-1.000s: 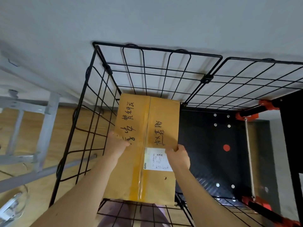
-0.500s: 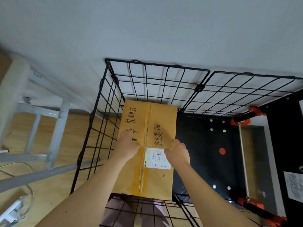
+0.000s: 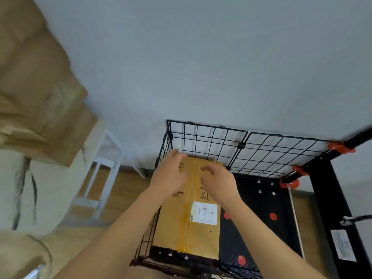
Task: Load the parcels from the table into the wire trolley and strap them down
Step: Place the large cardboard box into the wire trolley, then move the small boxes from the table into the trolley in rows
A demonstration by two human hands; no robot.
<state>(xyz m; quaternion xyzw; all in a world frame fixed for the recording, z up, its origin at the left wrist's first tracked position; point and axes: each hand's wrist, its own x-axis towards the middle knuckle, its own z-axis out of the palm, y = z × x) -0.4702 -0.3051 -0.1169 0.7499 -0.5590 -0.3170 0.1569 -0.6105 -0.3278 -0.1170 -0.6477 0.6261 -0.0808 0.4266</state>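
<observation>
**Operator:** One box (image 3: 189, 214) sits inside the wire trolley (image 3: 261, 156), against its left wall, long side running away from me. Both hands are over its far half. My left hand (image 3: 171, 176) has its fingers spread and empty, fingertips near the far left corner. My right hand (image 3: 218, 181) is loosely curled, holding nothing, fingertips above the centre tape seam.

**Supervisor:** Are the palms touching the cardboard?

**Operator:** Cannot tell; both hands are motion-blurred. I judge the box as placed and the hands as free of it.

**Supervisor:** Procedure for this step?

**Operator:** Confirm the box lies flat on the black base (image 3: 259, 206) and square to the left wall, so the open space to the right of my right fingers stays usable. Then reach for the next parcel. Brown boxes (image 3: 36, 93) appear stacked on the table (image 3: 50, 194), well to the left of my left fingers.

**Supervisor:** What is unclear?

**Operator:** That stack is badly smeared, so I cannot count the boxes. My forearms cover the near left edge of the box. The label (image 3: 204, 213) print is too small to read. A pale cord (image 3: 296, 222) runs down the right side by the red clips (image 3: 289, 183); whether it is the strap, I cannot say.
</observation>
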